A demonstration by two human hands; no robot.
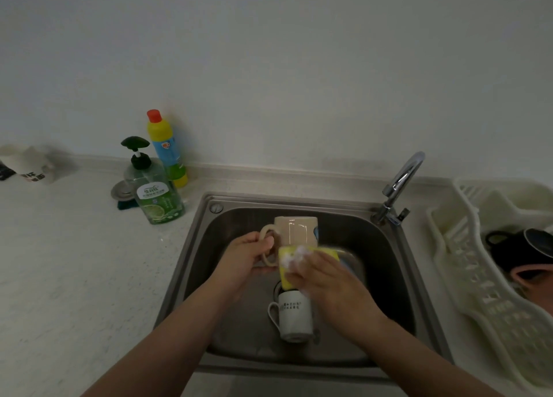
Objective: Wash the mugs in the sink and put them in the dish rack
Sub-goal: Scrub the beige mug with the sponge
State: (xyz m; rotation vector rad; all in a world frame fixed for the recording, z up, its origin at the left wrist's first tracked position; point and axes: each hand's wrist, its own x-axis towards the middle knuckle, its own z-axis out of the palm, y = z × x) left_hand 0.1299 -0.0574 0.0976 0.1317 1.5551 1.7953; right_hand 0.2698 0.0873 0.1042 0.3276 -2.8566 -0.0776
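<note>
Over the sink (pixel 191 247), the left hand (pixel 245 257) grips a beige mug (pixel 294 232) (by its handle) while the right hand (pixel 321 280) clutches a soapy yellow sponge (pixel 287 265) against it.

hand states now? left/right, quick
Left hand: closed, gripping the beige mug by its handle.
Right hand: closed, holding the soapy yellow sponge against the mug.

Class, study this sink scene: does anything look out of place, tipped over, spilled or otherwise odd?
Little stands out. The white mug lies on its side over the drain in the sink, waiting. The left hand holds the beige mug by its handle while the right hand presses a soapy yellow sponge against it. No spill shows.
</note>
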